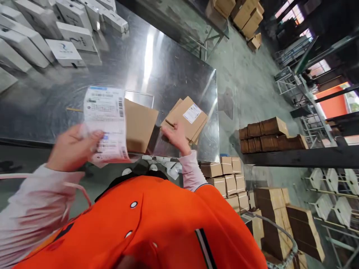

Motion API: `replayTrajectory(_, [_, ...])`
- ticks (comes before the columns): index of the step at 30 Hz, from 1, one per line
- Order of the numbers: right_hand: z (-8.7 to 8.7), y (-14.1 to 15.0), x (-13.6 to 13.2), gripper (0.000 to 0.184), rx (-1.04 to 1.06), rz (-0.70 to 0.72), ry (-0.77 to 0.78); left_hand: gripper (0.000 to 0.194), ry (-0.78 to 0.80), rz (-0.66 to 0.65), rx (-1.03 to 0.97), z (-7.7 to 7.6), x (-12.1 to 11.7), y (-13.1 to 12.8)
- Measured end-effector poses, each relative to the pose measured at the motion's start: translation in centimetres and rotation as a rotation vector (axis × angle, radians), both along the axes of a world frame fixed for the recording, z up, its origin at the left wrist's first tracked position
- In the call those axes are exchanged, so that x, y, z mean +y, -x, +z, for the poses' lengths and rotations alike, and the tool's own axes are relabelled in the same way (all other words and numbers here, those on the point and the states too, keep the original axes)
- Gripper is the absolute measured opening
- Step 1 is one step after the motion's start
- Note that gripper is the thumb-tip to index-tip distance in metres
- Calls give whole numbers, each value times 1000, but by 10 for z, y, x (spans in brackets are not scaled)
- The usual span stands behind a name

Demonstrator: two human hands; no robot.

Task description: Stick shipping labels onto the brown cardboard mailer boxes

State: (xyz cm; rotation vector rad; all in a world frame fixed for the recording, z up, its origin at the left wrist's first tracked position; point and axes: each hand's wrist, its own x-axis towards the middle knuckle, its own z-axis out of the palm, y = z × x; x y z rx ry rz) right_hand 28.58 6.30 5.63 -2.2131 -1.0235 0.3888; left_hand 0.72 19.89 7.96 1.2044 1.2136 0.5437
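My left hand (pixel 73 145) pinches a strip of white printed shipping labels (pixel 106 112) between thumb and fingers, held up over the near edge of the steel table (pixel 179 67). Partly behind the labels, a plain brown cardboard box (pixel 141 125) lies on the table. To its right is a small stack of flat cardboard boxes (pixel 179 108); the top one bears a white label (pixel 192 113). My right hand (pixel 177 136) is closed at the near left corner of this stack, gripping a cardboard box there. Its fingertips are partly hidden.
Many white boxes (pixel 75 37) stand at the table's far left. A clear flat piece (pixel 140 98) lies behind the brown box. Stacked cartons (pixel 230 183) stand on the floor to the right, near a metal cart handle (pixel 280 228). A dark beam (pixel 297 157) crosses the right side.
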Motion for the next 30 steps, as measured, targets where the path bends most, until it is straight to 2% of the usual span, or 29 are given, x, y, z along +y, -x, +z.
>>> replayTrajectory(2, [-18, 61, 15, 55, 411, 311, -83, 66, 99, -167, 8, -8, -8, 2])
replayTrajectory(4, [-36, 115, 20, 39, 701, 344, -192, 70, 135, -248, -62, -16, -11, 0])
replayTrajectory(6, [-44, 146, 17, 33, 794, 293, -222, 72, 101, -184, -187, -23, -9, -4])
replayTrajectory(7, [-43, 150, 15, 33, 796, 315, -197, 71, 96, -132, -233, -26, -7, -5])
replayTrajectory(9, [-36, 140, 15, 42, 750, 436, -112, 62, 151, -78, -259, -33, -3, -8])
replayTrajectory(11, [-25, 117, 23, 54, 634, 453, -55, 50, 210, -78, -234, -39, -3, -10])
replayTrajectory(12, [-19, 106, 28, 52, 562, 427, -41, 47, 202, -74, -218, -42, -4, -11])
replayTrajectory(15, [-11, 84, 41, 28, 433, 406, -22, 45, 86, -26, -233, -45, -11, -15])
replayTrajectory(18, [-10, 85, 44, 25, 418, 436, -41, 45, 45, 2, -264, -45, -17, -21])
replayTrajectory(22, [-6, 95, 44, 22, 270, 334, -24, 44, 12, 124, -150, -52, -17, -32])
replayTrajectory(24, [-4, 94, 51, 17, 214, 318, -22, 43, 33, 144, -164, -57, -14, -34])
replayTrajectory(26, [-4, 86, 65, 12, 167, 315, -31, 37, 141, 27, -205, -63, -8, -32])
replayTrajectory(28, [-8, 69, 88, 11, 113, 272, -12, 42, 302, -176, -198, -71, -3, -25])
replayTrajectory(30, [-16, 49, 114, 13, 62, 191, 65, 46, 446, -315, -156, -79, 1, -15])
